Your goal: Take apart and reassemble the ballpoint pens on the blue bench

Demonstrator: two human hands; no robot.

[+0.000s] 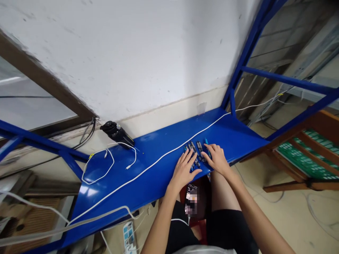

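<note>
Both my hands rest on a blue metal shelf in front of me. My left hand lies flat, fingers stretched over a row of several small dark pen-like pieces. My right hand lies beside it with fingers spread, its fingertips touching the same pieces. A blue-tipped piece sits at the far end of the row, just beyond my right fingers. Neither hand visibly grips anything.
A long white cable runs along the shelf. A black device with a looped white charging cable lies at the left by the wall. A phone rests on my lap. A wooden rack with green boards stands at right.
</note>
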